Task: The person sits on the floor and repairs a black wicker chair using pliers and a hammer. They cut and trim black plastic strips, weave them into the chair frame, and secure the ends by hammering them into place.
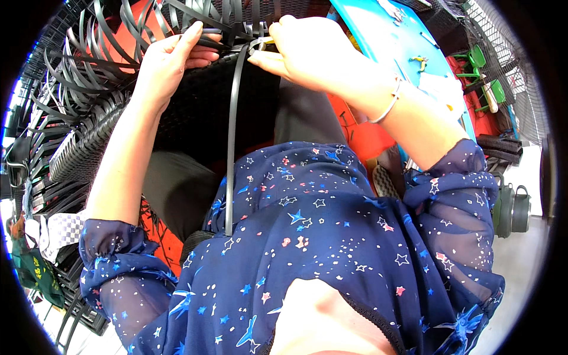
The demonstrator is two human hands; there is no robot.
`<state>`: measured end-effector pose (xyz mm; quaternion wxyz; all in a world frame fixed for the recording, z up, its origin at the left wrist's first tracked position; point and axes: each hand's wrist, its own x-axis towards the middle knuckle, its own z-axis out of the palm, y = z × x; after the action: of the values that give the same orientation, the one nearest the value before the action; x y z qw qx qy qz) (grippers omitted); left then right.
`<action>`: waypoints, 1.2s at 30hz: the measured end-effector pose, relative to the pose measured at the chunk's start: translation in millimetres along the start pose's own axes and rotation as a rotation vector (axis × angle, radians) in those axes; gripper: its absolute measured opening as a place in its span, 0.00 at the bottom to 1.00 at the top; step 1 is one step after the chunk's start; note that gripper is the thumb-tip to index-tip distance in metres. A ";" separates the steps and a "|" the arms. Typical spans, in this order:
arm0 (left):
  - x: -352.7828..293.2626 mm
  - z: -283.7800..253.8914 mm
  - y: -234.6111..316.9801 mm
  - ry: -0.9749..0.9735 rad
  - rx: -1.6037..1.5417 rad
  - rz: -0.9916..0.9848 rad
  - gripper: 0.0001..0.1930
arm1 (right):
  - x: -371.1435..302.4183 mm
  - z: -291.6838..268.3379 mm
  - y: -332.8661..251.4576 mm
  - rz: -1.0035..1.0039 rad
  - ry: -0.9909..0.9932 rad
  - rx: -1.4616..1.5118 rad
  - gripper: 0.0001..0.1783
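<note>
My left hand [177,56] is closed, thumb against fingers, on a flat black strip [208,41] at the edge of a dark woven piece [189,97]. Just to its right, my right hand [302,50] grips a small metal hand tool [258,44] with a yellow part; its exact kind is mostly hidden in the fingers. The tool's metal end lies at the woven edge, close to the left fingertips. Between the hands, a long grey-black strip [232,142] hangs down in front of my shirt. Many loose black strips [97,41] curl up from the weave at the far left.
At the far right stands a blue table [395,44] with a yellow-handled tool [420,61] and white scraps on it. Red flooring [355,127] shows below. Stacked black woven pieces [86,148] are on the left; a dark green flask [512,207] stands at the right.
</note>
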<state>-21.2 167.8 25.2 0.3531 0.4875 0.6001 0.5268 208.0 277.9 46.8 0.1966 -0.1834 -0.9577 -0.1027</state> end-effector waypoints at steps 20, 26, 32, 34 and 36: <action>21.8 -26.1 3.8 0.223 -0.132 -0.015 0.22 | 12.3 2.5 3.1 0.122 -0.117 0.056 0.31; 4.0 -24.9 -1.6 0.262 0.444 0.356 0.15 | 23.1 3.8 9.2 0.126 -0.142 0.110 0.31; -3.5 -20.8 -15.7 0.249 1.263 0.643 0.28 | 24.4 7.1 20.1 0.048 -0.151 0.141 0.33; 3.4 -10.8 -19.7 0.265 1.317 0.592 0.28 | 12.4 3.7 25.5 0.190 -0.259 0.251 0.33; 8.1 -8.9 -26.1 0.315 1.280 0.630 0.26 | -5.7 23.5 39.1 0.212 -0.011 0.465 0.29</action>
<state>-37.4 173.7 2.2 -0.2599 0.6664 0.6656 0.2131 220.2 318.1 28.0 0.2381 -0.2333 -0.9320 0.1424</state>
